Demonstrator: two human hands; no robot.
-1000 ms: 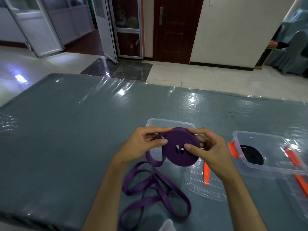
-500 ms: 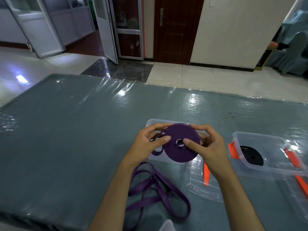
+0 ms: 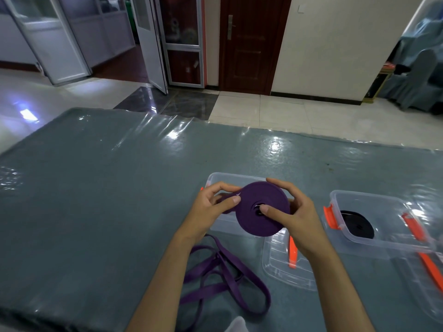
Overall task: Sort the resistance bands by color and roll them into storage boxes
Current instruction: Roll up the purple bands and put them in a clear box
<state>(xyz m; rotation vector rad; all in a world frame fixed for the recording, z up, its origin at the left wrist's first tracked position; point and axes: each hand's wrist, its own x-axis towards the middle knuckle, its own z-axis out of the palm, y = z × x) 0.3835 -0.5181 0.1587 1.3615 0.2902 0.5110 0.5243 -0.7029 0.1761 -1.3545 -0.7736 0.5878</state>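
The purple band roll [image 3: 262, 208] was held slightly lower than before, above the clear box [image 3: 217, 179]; fingers of left hand [image 3: 211, 209] and right hand [image 3: 293, 212] were clamped on it, the surface [image 3: 96, 188] left open

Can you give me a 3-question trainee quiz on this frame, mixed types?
1. True or false: the purple roll is held by both the left hand and the right hand.
2. What lies in the right box? A) black roll B) purple roll C) nothing
3. Fill in: the unrolled purple tail lies on the ___.

Key: 1 true; 2 A; 3 table.
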